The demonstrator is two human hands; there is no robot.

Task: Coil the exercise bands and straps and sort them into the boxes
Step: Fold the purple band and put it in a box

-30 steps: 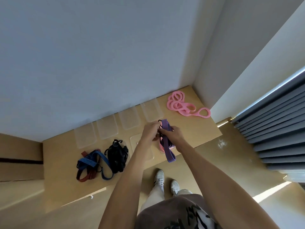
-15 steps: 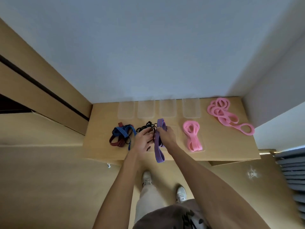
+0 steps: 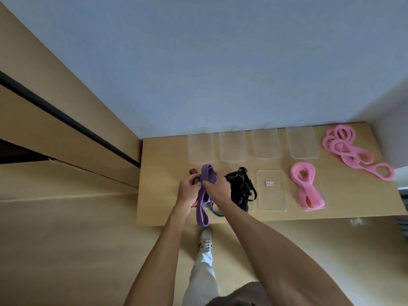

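Both hands hold the flat purple woven strap (image 3: pixel 204 193) above the bench's (image 3: pixel 159 195) front-left part. Left hand (image 3: pixel 189 191) & right hand (image 3: pixel 217 189) fingers curl tight on its folded top; loose loop hangs past the front edge. Black strap bundle (image 3: pixel 240 187) lies just right of them.

Both hands, left hand (image 3: pixel 189 191) and right hand (image 3: pixel 217 191), carried purple strap (image 3: pixel 204 191) leftward, from above black bundle (image 3: pixel 240 188) to above red-blue straps (image 3: pixel 194 172).
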